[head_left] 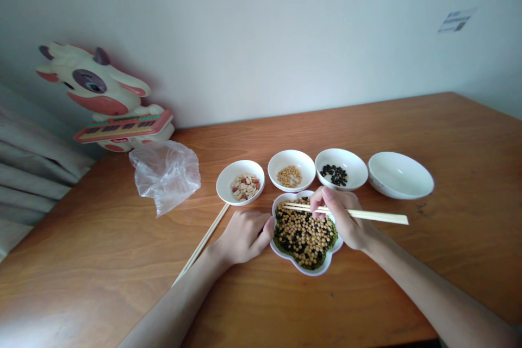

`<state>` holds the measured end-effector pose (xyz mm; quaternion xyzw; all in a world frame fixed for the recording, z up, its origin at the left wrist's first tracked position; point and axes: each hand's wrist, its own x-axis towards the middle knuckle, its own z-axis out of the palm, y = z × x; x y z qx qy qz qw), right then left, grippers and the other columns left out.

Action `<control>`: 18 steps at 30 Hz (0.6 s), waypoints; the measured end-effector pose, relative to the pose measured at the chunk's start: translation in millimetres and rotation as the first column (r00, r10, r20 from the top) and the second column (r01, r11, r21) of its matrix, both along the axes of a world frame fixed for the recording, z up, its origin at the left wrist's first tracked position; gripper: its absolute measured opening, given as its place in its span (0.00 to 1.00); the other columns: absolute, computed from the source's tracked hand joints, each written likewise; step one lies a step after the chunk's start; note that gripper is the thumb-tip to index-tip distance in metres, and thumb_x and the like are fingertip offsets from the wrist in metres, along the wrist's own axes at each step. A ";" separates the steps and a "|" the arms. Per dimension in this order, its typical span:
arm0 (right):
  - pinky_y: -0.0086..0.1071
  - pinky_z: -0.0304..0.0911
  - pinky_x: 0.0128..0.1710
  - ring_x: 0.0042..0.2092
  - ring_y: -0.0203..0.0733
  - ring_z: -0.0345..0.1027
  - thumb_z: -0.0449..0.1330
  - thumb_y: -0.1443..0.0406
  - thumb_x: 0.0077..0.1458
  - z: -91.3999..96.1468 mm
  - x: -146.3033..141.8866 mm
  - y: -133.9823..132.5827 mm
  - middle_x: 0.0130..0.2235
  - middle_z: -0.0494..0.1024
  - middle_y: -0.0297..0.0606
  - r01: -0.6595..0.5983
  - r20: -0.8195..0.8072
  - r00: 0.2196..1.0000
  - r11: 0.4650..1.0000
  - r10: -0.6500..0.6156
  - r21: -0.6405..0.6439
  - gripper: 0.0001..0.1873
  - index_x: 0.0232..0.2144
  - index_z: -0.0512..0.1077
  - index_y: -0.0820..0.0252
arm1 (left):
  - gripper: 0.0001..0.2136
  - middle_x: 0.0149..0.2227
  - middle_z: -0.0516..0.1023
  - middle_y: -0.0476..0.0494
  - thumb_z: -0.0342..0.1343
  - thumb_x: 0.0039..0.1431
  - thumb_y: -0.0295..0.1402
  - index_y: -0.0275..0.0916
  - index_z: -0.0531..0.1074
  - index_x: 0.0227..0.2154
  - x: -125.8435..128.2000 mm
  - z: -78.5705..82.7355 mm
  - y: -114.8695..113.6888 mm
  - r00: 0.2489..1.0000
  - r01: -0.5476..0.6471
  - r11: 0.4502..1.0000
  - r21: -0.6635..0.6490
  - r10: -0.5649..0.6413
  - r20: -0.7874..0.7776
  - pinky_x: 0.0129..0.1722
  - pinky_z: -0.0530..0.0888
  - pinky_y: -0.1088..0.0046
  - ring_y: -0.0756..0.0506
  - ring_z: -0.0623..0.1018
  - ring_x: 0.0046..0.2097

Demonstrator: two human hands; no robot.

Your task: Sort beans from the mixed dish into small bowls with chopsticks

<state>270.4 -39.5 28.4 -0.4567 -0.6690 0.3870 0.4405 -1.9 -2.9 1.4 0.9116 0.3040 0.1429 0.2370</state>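
Note:
A flower-shaped dish (274,247) with a pale rim holds a mix of yellow soybeans (308,234), black beans and small green beans. My left hand (247,234) rests on the table with its fingers curled, the thumb against the dish's left rim. Over the dish's right side, my right hand (340,217) is closed around a pair of wooden chopsticks (379,216). Their tips point left, over the beans near the dish's upper left; whether a bean is between them I cannot tell. Behind the dish, white bowls hold peanuts (246,187), soybeans (289,176) and black beans (334,174).
An empty white bowl (402,174) stands at the right end of the row. Another pair of chopsticks (202,244) lies by my left forearm. A crumpled clear plastic bag (167,174) and a cow-shaped toy keyboard (118,103) are at the back left, near a curtain (32,157).

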 end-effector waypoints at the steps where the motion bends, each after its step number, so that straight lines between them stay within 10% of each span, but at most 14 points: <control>1: 0.36 0.65 0.35 0.31 0.42 0.69 0.43 0.50 0.74 0.2 -0.3 -0.1 0.29 0.76 0.37 0.001 0.005 1.000 1.000 -0.001 0.003 0.29 0.30 0.74 0.56 | 0.22 0.27 0.73 0.46 0.36 0.77 0.38 0.39 0.64 0.27 0.0 -0.1 0.1 1.000 0.001 1.000 -0.003 -0.001 0.002 0.31 0.62 0.70 0.49 0.67 0.27; 18: 0.36 0.63 0.37 0.32 0.43 0.72 0.42 0.54 0.75 2.2 2.8 -1.4 0.29 0.78 0.36 -0.067 0.196 0.980 0.988 0.039 0.139 0.26 0.32 0.72 0.55 | 0.21 0.27 0.74 0.47 0.37 0.77 0.37 0.39 0.64 0.27 -0.9 -0.9 0.3 1.000 -0.003 1.000 -0.003 0.003 -0.005 0.31 0.61 0.69 0.49 0.67 0.27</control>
